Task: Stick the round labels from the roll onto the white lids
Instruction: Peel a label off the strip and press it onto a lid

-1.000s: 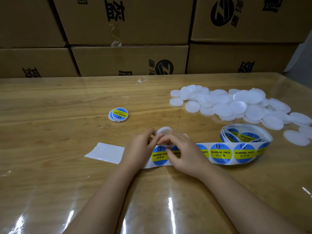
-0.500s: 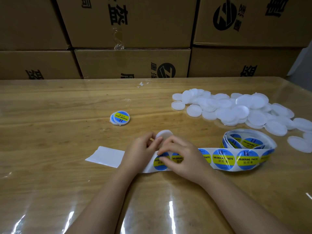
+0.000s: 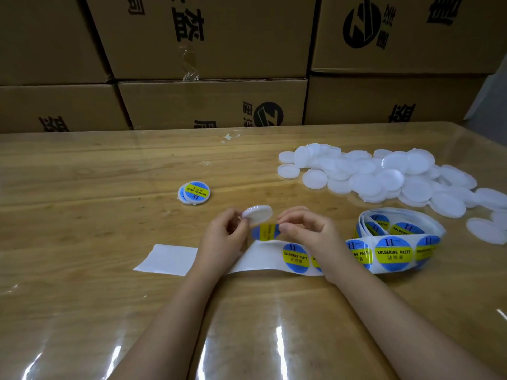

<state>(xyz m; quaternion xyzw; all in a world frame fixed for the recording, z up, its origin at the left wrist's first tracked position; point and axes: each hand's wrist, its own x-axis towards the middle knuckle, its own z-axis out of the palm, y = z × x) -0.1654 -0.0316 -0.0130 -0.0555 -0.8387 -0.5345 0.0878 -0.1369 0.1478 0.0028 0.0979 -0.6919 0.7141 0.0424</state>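
Peel step done, I reckon: right hand [image 3: 310,235] pinches the label [image 3: 264,232], left hand [image 3: 222,235] grips a lid [image 3: 258,216]. Next needs centring, then pressing flat.

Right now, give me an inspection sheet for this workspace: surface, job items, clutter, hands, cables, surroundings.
Surface: wooden table under glossy clear film.
Job's things: label roll at right, strip unrolled leftwards to bare backing; pile of white lids far right; labelled lids overlapping, left of centre.
Clutter: small white scrap near the far edge.
Grippers: left hand holds a tilted white lid; right hand pinches a peeled label just below it.
Cables: nothing seen.
Surroundings: stacked cardboard boxes behind the table.
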